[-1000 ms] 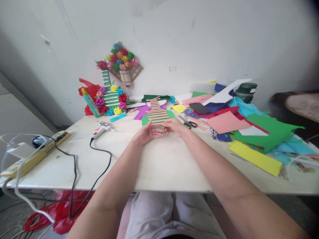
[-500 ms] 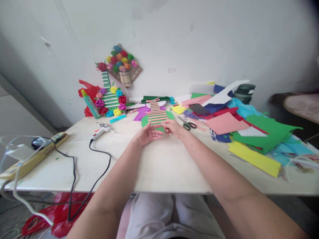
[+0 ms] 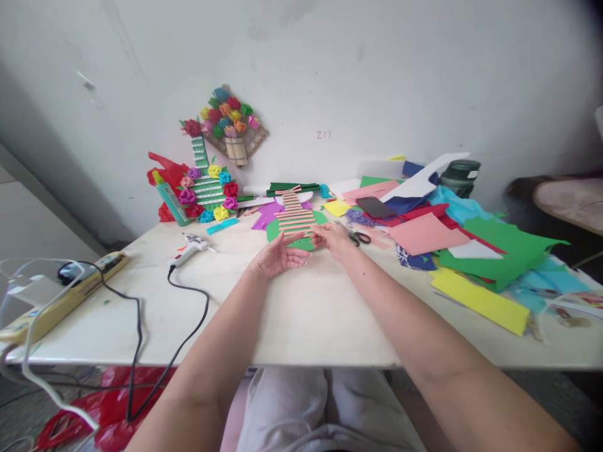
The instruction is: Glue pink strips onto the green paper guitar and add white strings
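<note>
A green paper piece crossed with pink strips (image 3: 296, 220) lies flat on the white table (image 3: 301, 314). My left hand (image 3: 277, 256) rests palm up just below it, fingers stretched out and empty, the tips reaching its lower edge. My right hand (image 3: 333, 237) sits at the piece's lower right corner with fingers drawn together in a pinch. What the pinch holds, if anything, is too small to see.
Scissors (image 3: 357, 236) lie just right of my right hand. A glue gun (image 3: 191, 248) with a black cord lies left, a power strip (image 3: 66, 294) farther left. Coloured paper sheets (image 3: 490, 251), a phone (image 3: 377, 207) and a dark jar (image 3: 461, 176) fill the right. Paper-flower crafts (image 3: 210, 188) stand against the wall.
Both hands have slid a little farther from me, up to the striped piece's lower edge. The left fingers have straightened; the right hand keeps its pinch.
</note>
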`<action>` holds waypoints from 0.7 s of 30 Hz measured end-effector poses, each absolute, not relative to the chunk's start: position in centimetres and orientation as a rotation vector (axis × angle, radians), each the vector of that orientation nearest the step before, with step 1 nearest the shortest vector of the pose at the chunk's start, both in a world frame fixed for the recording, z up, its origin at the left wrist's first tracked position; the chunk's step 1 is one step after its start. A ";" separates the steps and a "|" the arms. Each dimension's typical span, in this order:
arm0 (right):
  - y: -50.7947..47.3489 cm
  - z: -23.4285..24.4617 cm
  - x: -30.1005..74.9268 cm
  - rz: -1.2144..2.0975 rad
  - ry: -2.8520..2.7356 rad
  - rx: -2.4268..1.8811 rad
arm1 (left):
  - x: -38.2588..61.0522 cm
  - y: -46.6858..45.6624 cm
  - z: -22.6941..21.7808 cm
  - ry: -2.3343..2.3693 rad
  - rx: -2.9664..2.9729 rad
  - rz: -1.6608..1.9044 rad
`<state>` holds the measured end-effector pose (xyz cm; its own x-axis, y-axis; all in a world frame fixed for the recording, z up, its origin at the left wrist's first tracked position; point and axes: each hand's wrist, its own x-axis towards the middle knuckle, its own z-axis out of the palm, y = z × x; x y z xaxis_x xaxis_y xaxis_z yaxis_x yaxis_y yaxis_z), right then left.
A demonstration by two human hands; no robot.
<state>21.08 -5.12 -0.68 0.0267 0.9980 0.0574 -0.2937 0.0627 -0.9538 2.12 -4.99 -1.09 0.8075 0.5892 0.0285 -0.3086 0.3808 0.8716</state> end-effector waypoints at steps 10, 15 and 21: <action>-5.6 -0.5 21.2 1.364 -1.146 -0.977 | 2.1 -4.9 -1.3 0.326 1.014 0.606; -5.7 -0.5 21.4 1.387 -1.213 -1.004 | 2.1 -4.8 -1.3 0.325 1.049 0.559; -5.4 -0.6 21.1 1.260 -1.356 -1.184 | 2.3 -5.1 -1.4 0.301 1.188 0.430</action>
<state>21.12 -5.41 -0.60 -0.1262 0.9920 0.0099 0.0629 0.0179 -0.9979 2.31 -5.06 -1.43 0.8804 0.4742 -0.0018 -0.1641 0.3083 0.9370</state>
